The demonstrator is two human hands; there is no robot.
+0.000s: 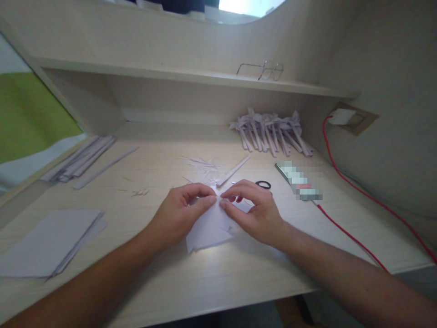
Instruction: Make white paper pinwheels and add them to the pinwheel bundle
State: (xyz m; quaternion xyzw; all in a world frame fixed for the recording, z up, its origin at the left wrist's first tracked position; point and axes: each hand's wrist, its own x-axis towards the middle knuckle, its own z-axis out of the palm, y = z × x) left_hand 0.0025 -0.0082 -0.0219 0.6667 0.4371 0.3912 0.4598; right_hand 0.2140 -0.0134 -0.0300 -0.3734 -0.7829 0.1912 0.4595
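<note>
White paper sheet pinched at its far edge between my left hand and right hand, near the scissors on the wooden desk.

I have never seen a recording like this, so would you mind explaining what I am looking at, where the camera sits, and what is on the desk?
There is no machine here. The one picture comes from a camera worn on a person's head, looking forward and down, so the two bare arms are that person's own.

The left hand and right hand meet fingertip to fingertip, pinching a piece of white paper that lies on the pale wooden desk.

Around them: a stack of paper sheets at the near left, long paper strips at the far left, small paper scraps past the hands, a pile of folded paper pieces at the back, a scissors handle by the right hand, and a red cable running from a wall socket. Eyeglasses rest on the shelf.
</note>
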